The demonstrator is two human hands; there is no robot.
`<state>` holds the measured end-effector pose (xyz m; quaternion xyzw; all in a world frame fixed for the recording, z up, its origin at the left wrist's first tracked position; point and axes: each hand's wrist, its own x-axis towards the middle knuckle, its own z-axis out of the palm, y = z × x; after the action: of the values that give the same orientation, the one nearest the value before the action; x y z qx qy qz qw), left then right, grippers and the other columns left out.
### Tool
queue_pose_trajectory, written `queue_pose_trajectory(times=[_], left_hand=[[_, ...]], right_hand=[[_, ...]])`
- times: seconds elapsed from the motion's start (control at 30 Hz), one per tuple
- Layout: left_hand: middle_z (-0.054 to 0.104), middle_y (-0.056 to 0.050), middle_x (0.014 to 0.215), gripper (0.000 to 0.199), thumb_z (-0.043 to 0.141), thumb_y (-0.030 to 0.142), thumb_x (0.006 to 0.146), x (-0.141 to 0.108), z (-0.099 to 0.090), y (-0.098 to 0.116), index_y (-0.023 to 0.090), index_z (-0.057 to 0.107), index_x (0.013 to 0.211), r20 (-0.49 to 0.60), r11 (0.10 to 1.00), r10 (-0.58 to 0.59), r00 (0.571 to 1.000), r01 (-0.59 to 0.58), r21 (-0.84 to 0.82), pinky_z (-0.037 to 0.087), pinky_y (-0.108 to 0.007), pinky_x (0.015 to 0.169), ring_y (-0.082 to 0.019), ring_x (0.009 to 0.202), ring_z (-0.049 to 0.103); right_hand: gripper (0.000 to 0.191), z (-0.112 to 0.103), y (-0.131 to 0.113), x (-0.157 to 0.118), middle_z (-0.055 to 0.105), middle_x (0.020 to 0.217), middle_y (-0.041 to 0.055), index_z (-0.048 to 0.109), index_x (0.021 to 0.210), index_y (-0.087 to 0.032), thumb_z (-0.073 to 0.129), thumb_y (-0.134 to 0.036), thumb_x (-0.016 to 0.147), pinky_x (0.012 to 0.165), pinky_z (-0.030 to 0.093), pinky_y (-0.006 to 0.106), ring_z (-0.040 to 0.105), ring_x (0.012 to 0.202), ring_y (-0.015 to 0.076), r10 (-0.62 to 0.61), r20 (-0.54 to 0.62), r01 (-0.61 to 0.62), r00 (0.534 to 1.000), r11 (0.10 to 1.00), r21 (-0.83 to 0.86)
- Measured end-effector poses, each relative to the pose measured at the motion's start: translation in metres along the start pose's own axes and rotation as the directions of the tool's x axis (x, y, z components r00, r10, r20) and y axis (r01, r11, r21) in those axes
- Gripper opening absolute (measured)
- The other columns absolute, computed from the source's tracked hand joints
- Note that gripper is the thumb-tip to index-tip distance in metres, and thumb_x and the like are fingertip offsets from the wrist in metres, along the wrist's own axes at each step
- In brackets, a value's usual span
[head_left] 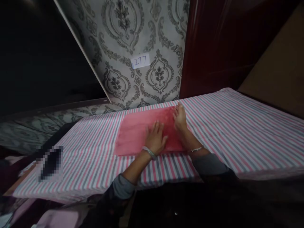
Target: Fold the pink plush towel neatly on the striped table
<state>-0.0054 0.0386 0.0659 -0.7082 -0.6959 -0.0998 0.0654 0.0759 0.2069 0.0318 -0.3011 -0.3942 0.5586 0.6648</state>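
A folded pink-red cloth (135, 129) lies flat on a bed or table covered with a striped sheet. Its left part is lighter and its right part a deeper red. My left hand (155, 137) rests palm down on the middle of the cloth, fingers spread, slightly blurred. At the cloth's far right edge, my right hand (180, 117) is turned on its side, its fingers curled over that edge; some of them are hidden. Each wrist carries a bracelet, and the grey cuffs are pushed up.
The striped sheet (228, 133) spreads to both sides. Behind stand a patterned wall with a paper marked 277 (141, 60), a dark screen-like panel (42, 57) at left and a dark red panel (213, 47) at right. A pixelated dark patch (50, 164) lies at left.
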Motion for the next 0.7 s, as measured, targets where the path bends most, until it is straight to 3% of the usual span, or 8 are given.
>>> queue_pose_trajectory(times=[0.13, 0.27, 0.37, 0.5, 0.6, 0.7], left_hand=[[0.028, -0.017, 0.158, 0.062, 0.038, 0.047, 0.096, -0.005, 0.031, 0.028, 0.016, 0.034, 0.15, 0.003, 1.0, 0.008, 1.0, -0.008, -0.007, 0.015, -0.065, 0.115, -0.031, 0.147, 0.022], [0.027, -0.015, 0.159, 0.064, 0.037, 0.054, 0.095, -0.009, 0.042, 0.023, 0.022, 0.034, 0.151, -0.03, 1.0, -0.007, 1.0, 0.007, 0.011, 0.016, -0.066, 0.114, -0.032, 0.148, 0.021], [0.029, -0.015, 0.159, 0.065, 0.04, 0.059, 0.093, -0.02, 0.036, 0.003, 0.027, 0.035, 0.15, -0.029, 0.998, -0.047, 0.998, 0.048, 0.033, 0.017, -0.065, 0.114, -0.032, 0.147, 0.023], [0.028, -0.016, 0.158, 0.063, 0.043, 0.056, 0.093, -0.048, 0.022, -0.039, 0.026, 0.038, 0.149, -0.055, 0.972, -0.211, 0.976, 0.215, 0.09, 0.013, -0.064, 0.115, -0.033, 0.147, 0.022], [0.028, -0.017, 0.158, 0.061, 0.043, 0.05, 0.095, -0.069, 0.013, -0.074, 0.022, 0.039, 0.148, -0.09, 0.917, -0.371, 0.924, 0.379, 0.121, 0.012, -0.065, 0.115, -0.034, 0.147, 0.021], [0.031, -0.016, 0.157, 0.057, 0.041, 0.043, 0.095, -0.085, 0.01, -0.105, 0.02, 0.041, 0.148, -0.15, 0.853, -0.506, 0.85, 0.518, 0.059, 0.02, -0.067, 0.112, -0.037, 0.145, 0.025]], right_hand=[[0.059, -0.015, 0.01, -0.033, 0.044, 0.148, 0.0117, 0.046, 0.138, -0.023, 0.036, -0.059, 0.093, 0.11, 0.039, 0.048, 0.046, 0.134, 0.0221, 0.008, 0.014, -0.008, 1.0, 0.998, -0.058], [0.058, -0.022, 0.018, -0.047, 0.048, 0.143, 0.0127, 0.049, 0.135, -0.022, 0.042, -0.059, 0.091, 0.109, 0.041, 0.046, 0.052, 0.127, 0.022, -0.07, 0.045, 0.075, 0.997, 0.991, -0.107], [0.059, -0.022, 0.017, -0.048, 0.05, 0.142, 0.0126, 0.051, 0.134, -0.021, 0.042, -0.06, 0.091, 0.109, 0.04, 0.046, 0.052, 0.126, 0.0225, -0.092, 0.056, 0.098, 0.994, 0.99, -0.101], [0.057, -0.023, 0.014, -0.048, 0.048, 0.144, 0.0117, 0.05, 0.132, -0.022, 0.041, -0.061, 0.091, 0.111, 0.038, 0.046, 0.05, 0.128, 0.022, -0.079, 0.079, 0.086, 0.994, 0.993, -0.086], [0.058, -0.022, 0.013, -0.049, 0.049, 0.143, 0.0121, 0.051, 0.131, -0.022, 0.043, -0.061, 0.09, 0.112, 0.037, 0.047, 0.05, 0.13, 0.0232, -0.054, 0.082, 0.061, 0.995, 0.994, -0.085], [0.055, -0.02, 0.01, -0.05, 0.05, 0.141, 0.0114, 0.053, 0.128, -0.023, 0.044, -0.06, 0.089, 0.111, 0.038, 0.049, 0.05, 0.129, 0.0235, -0.051, 0.083, 0.06, 0.995, 0.992, -0.108]])
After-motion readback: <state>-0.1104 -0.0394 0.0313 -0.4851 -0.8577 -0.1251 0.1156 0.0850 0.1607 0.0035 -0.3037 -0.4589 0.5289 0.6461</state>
